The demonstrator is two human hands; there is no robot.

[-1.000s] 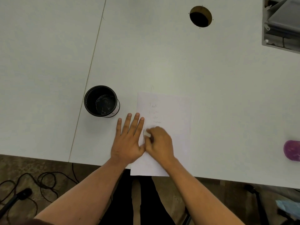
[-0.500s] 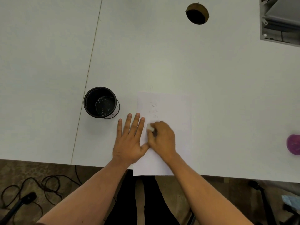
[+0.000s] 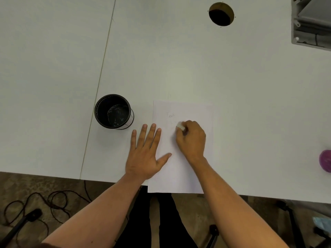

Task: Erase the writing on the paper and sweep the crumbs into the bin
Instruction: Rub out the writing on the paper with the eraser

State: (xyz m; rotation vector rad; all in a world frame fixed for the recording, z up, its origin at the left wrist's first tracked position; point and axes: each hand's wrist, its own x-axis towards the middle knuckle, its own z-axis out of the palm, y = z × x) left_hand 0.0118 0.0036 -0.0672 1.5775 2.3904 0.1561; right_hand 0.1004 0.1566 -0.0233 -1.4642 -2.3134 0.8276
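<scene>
White tabletop (image 3: 179,59) carries a sheet of paper (image 3: 180,169) whose near edge overhangs the table edge. Right hand (image 3: 192,139) is curled, pinching a pale eraser (image 3: 180,126) against the sheet; faint pencil writing (image 3: 170,114) sits just beyond the eraser. Black bin (image 3: 112,111) stands upright well left of the grip, pale specks visible on its floor. Left hand (image 3: 145,154) lies flat, fingers straight, thumb splayed onto the sheet's left edge. Both forearms are bare
</scene>
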